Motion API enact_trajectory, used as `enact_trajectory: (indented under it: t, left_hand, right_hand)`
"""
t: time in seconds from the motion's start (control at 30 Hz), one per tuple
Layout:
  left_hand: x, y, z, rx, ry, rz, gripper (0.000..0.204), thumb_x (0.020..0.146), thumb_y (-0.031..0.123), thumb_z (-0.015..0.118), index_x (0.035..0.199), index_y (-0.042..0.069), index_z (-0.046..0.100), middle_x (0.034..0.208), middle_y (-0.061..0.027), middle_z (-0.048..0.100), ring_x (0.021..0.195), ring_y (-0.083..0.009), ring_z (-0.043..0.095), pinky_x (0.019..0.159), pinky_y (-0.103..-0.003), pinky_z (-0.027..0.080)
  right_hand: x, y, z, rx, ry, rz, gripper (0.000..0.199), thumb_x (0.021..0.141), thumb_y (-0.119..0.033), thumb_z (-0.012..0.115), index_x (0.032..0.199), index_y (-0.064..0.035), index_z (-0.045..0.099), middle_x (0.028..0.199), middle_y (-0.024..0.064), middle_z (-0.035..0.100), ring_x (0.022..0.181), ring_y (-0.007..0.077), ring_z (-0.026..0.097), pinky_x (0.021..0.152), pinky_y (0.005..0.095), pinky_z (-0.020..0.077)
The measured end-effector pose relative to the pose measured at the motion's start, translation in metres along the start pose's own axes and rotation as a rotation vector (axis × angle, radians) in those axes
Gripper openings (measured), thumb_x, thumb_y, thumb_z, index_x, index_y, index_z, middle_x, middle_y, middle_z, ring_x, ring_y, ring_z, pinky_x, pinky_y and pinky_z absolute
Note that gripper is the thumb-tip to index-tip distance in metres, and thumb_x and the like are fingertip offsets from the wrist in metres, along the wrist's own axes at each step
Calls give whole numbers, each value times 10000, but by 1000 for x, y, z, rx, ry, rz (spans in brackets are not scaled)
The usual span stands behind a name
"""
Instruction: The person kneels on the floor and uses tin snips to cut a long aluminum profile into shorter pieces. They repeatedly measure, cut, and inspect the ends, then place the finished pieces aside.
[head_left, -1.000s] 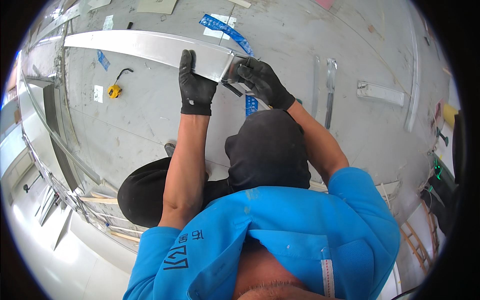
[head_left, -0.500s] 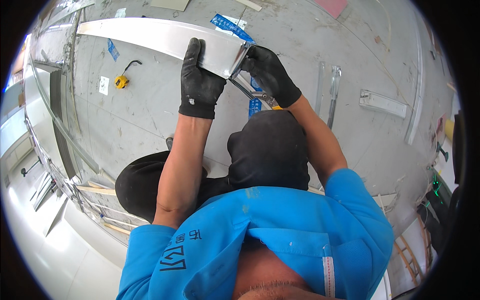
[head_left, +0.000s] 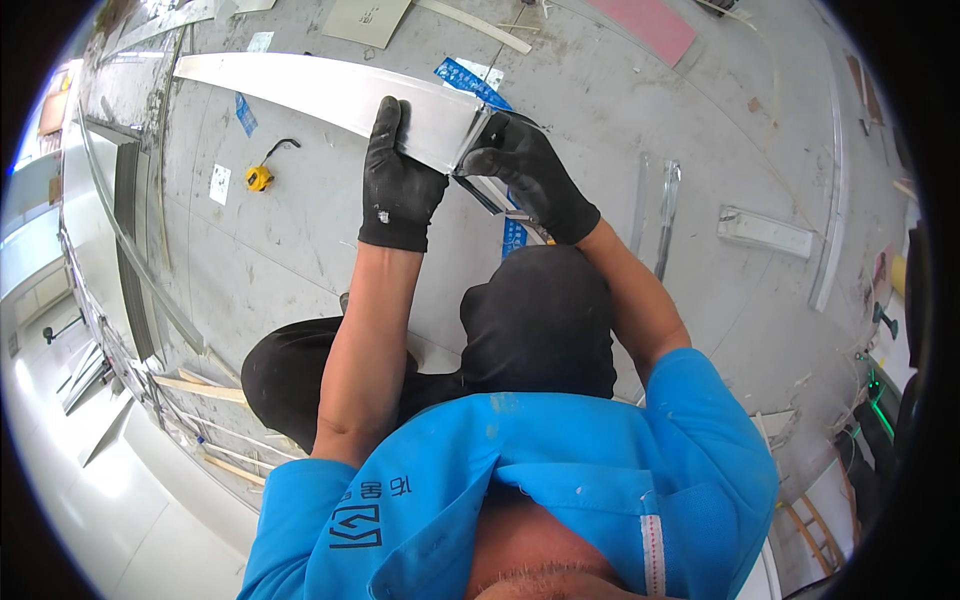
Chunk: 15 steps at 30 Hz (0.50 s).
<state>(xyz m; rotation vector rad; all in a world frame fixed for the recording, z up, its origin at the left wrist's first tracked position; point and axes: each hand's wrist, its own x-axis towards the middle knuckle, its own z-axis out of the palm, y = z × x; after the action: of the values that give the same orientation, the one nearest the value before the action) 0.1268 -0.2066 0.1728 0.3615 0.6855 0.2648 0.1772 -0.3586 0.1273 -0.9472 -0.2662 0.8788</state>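
Note:
A long, silvery metal channel stretches from the far left to its cut end in front of me. My left hand, in a black glove, is closed round its near side, thumb lying on the broad top face. At the right end, my black-gloved right hand grips the rim, with the thumb toward me and the other fingers mostly hidden behind the metal. Below that end, close to my right wrist, a metal tool with a yellow-orange part shows partly; its kind is unclear.
A yellow tape measure lies on the grey floor to the left. Blue printed strips lie beyond the channel. Metal profiles and a short channel piece rest at right. Stacked panels stand at left; a pink sheet lies far off.
My right hand has shifted its hold at the channel's end, and its thumb now shows along the rim. The left hand keeps its grip. The whole view has moved slightly.

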Motion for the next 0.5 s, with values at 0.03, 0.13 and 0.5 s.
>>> enact_trajectory:
  t: [0.03, 0.13, 0.5]
  left_hand:
    - [1, 0, -1, 1, -21, -19, 188, 928, 207, 683, 1058, 77, 640, 1074, -57, 669, 1052, -256, 635, 981, -471, 501]
    - [-5, 0, 4, 3, -1, -44, 184, 930, 205, 680, 1055, 76, 639, 1066, -58, 672, 1037, -256, 642, 973, -459, 509]
    - [7, 1, -5, -27, -98, -66, 254, 939, 257, 664, 1099, 70, 602, 1139, -116, 655, 1058, -299, 636, 975, -494, 499]
  right_hand:
    - [-1, 1, 0, 79, 5, -24, 430, 831, -269, 771, 1115, 3, 598, 973, 34, 644, 903, 96, 606, 834, 250, 501]
    - [0, 2, -2, -12, -19, -5, 454, 837, -291, 771, 1133, 5, 595, 1006, 36, 644, 908, 98, 601, 854, 265, 500]
    - [8, 25, -23, -173, 20, -42, 533, 852, -316, 760, 1207, 18, 545, 1101, 95, 634, 1017, 163, 626, 890, 312, 514]
